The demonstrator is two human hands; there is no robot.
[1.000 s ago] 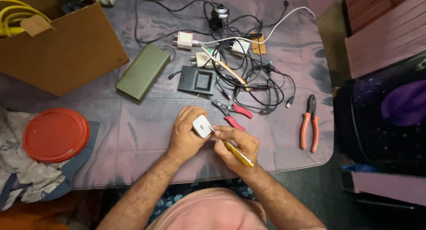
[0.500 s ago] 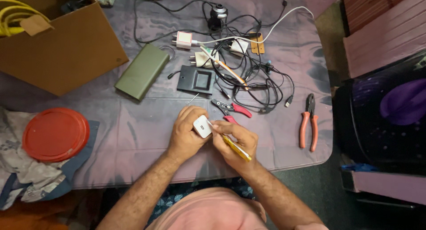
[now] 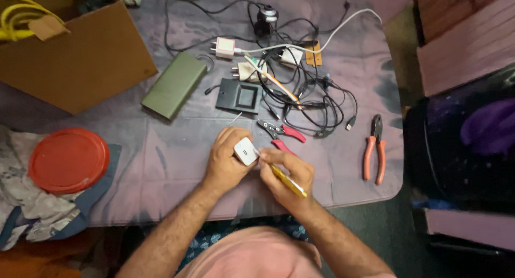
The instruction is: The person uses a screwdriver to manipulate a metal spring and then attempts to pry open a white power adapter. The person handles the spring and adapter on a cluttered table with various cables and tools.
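Small white adapter block (image 3: 245, 151), smooth plastic with rounded corners and a dark slot on its face, gripped in the left hand (image 3: 228, 160) near the middle of the table's near edge, fingers curled around its far side and thumb pressed beneath. Right hand (image 3: 287, 173) clenched around a yellow-handled screwdriver (image 3: 287, 181), translucent grip lying across the palm, tip angled up and left against the block's right edge. Both forearms reaching in from the near edge, wrists bent inward and nearly meeting. Just beyond the knuckles, red-handled cutters (image 3: 281, 133), jaws pointing left. Toward the right edge, orange-handled pliers (image 3: 374, 149), rubbery grips splayed toward the near side. Farther in, a flat black square unit (image 3: 240, 96) with a raised frame, beside a matte olive-green power bank (image 3: 174, 85) lying diagonally. A tangle of black cables (image 3: 316, 95) across the middle and far side, mixed with white plugs (image 3: 225, 47) and a small webcam (image 3: 266, 15) by the far edge. Brown cardboard box (image 3: 80, 53) at the far left corner, yellow cable (image 3: 16, 20) coiled inside. Round red plastic lid (image 3: 68, 160) at the left edge on crumpled cloth (image 3: 32, 213). Wrinkled purple cover over the table (image 3: 161, 165).
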